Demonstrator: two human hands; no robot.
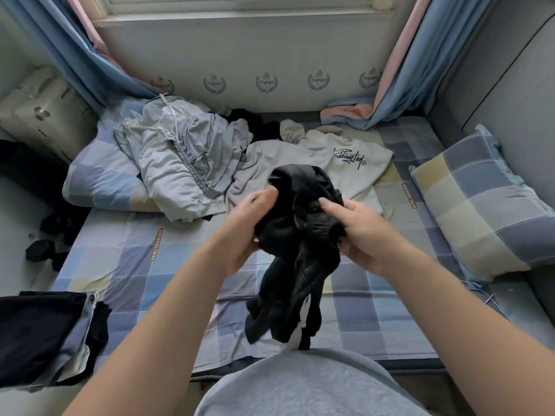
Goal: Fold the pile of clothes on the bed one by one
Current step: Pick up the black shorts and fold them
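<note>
— Where is the black garment (300, 235)?
— Bunched and held above the middle of the bed (144, 265), its lower end hanging toward the person's torso. The left hand (249, 232) grips one side with curled fingers; the right hand (357, 232) pinches a fold between thumb and fingers.
— Around it?
— Behind it lies a cream sweatshirt (330, 157), touching grey clothes (186, 163) heaped over a checked pillow (99, 178). Open sheet lies below the hands. A dark folded stack (39, 334) sits at the near left edge, partly cut off.
— Anything unclear?
— The pale suitcase (42, 112) beside the bed is closed, and the dark clothes behind the heap are too shadowed to tell apart
</note>
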